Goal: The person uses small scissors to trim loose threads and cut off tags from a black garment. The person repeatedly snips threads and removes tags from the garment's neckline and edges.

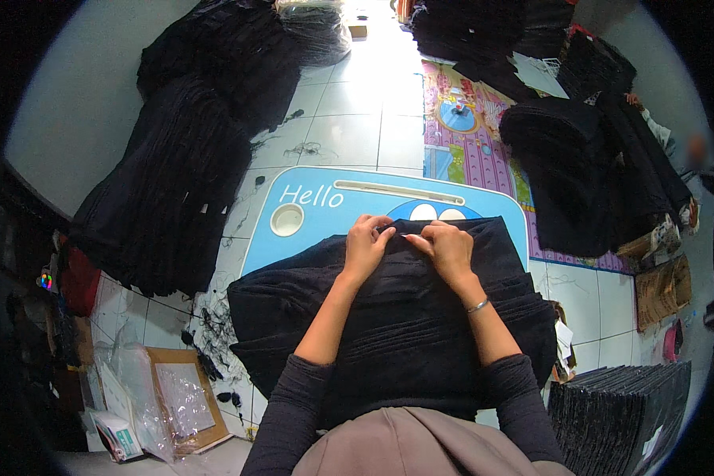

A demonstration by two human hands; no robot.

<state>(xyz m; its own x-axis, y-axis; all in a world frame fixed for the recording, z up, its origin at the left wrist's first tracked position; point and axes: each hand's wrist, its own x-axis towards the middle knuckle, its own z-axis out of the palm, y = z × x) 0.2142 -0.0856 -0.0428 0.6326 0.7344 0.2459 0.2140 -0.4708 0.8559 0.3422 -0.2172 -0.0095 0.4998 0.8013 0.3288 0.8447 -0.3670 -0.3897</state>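
A stack of black garments [404, 333] lies in folds over a light-blue lap table [250, 258] in front of me. At the far edge of the top one, my left hand [365, 247] is closed, thumb and fingers pinching the cloth. Just to its right my right hand [444, 247] is closed as well, its fingertips at the same edge. A small pale spot shows by the right fingertips, too small to name. The two hands are a short gap apart, with black cloth between them. The kind of garment is not clear.
Large piles of black garments stand at left [166, 174] and right [559, 166]. A colourful play mat [468, 147] covers floor at right. Plastic-wrapped black bundles [619, 412] stand near right; cardboard and clear plastic [178, 397] lie near left. Thread scraps litter the tiles.
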